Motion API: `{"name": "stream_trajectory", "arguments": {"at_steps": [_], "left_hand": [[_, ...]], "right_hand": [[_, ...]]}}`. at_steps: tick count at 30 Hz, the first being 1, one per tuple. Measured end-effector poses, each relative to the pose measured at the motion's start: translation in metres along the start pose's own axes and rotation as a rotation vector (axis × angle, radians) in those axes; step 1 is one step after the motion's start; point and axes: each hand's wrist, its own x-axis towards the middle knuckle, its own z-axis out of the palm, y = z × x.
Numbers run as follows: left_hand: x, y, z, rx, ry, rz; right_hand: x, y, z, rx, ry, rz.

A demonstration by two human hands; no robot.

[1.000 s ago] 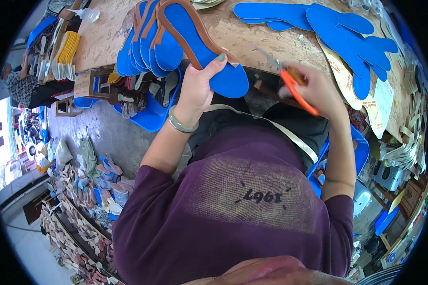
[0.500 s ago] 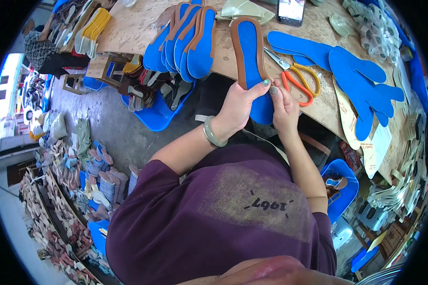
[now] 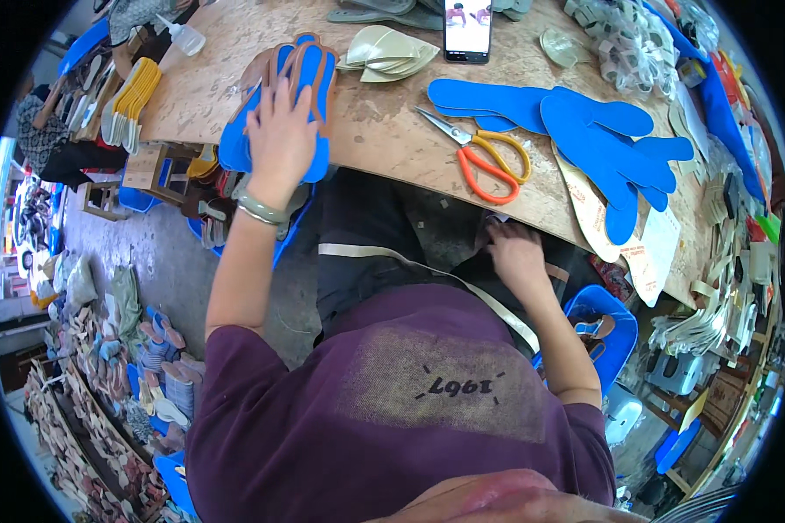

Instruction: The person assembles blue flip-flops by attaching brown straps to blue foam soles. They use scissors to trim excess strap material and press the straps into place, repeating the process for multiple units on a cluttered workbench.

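My left hand (image 3: 282,139) lies flat with fingers spread on a pile of blue insoles with brown edging (image 3: 321,74) at the table's left front edge. It covers the middle of the pile. Below the table edge, over my dark lap, is my right hand (image 3: 519,254). Its fingers are bent inward, and whatever they grip is too dark to make out. On the table lie scissors (image 3: 480,152) with one orange and one yellow handle, blades pointing away to the left. Plain blue insoles (image 3: 584,131) lie in a loose heap to their right.
A phone (image 3: 467,30) stands at the back, beside cream curved pieces (image 3: 388,54). A pale strip (image 3: 445,275) crosses my lap. Blue bins (image 3: 609,327) flank me under the table. Yellow-edged insoles (image 3: 131,100) and a squeeze bottle (image 3: 183,37) are at far left, near other people.
Both hands have parted from the brown-edged insole they held. My left hand has moved left onto the pile; my right hand has dropped below the table edge. The view has shifted.
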Motion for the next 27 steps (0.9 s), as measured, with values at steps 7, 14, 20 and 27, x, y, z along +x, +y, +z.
{"name": "stream_trajectory", "arguments": {"at_steps": [7,14,20,27], "left_hand": [[-0.001,0.015,-0.024,-0.003,0.176,0.046],[-0.071,0.148,-0.033,-1.897,-1.326,-0.131],[0.001,0.155,-0.043,-2.602,-0.633,-0.28],[0.123,0.146,-0.01,-2.318,0.34,-0.469]], "right_hand": [[-0.059,0.057,0.052,-0.052,-0.316,0.252],[-0.005,-0.024,-0.085,1.166,0.039,0.162],[0.075,-0.036,-0.122,1.021,0.17,-0.122],[0.227,0.024,-0.103,1.18,0.711,0.197]]}}
